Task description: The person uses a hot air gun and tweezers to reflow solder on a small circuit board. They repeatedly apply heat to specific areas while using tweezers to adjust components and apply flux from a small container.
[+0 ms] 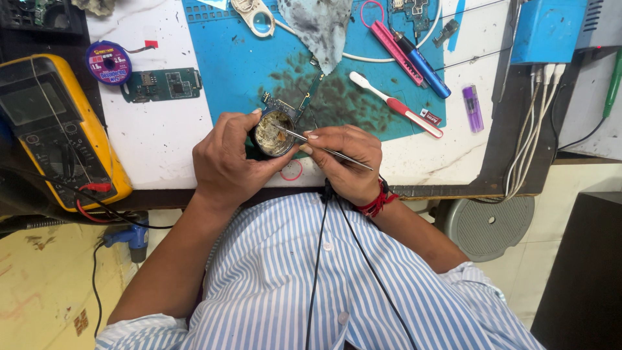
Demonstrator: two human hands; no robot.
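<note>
Presently the left hand [227,162] is wrapped around a small round tin [273,134] of pale, crusted paste, fingers closed on its side, holding it just above the near edge of the worktop [155,139]. Right hand [346,162] is pinched shut on a pair of metal tweezers [317,144]; their tip rests in the paste inside the tin. Both hands sit close together, nearly touching over the tin. Just beyond the tin a circuit board [288,104] lies on the stained blue mat [240,65]. Further right on the mat: a white and red toothbrush [395,104], a blue pen-shaped tool [424,68]. A purple lighter [472,108] lies off the mat. At far left, a yellow multimeter [55,129], a second green board [162,85].
</note>
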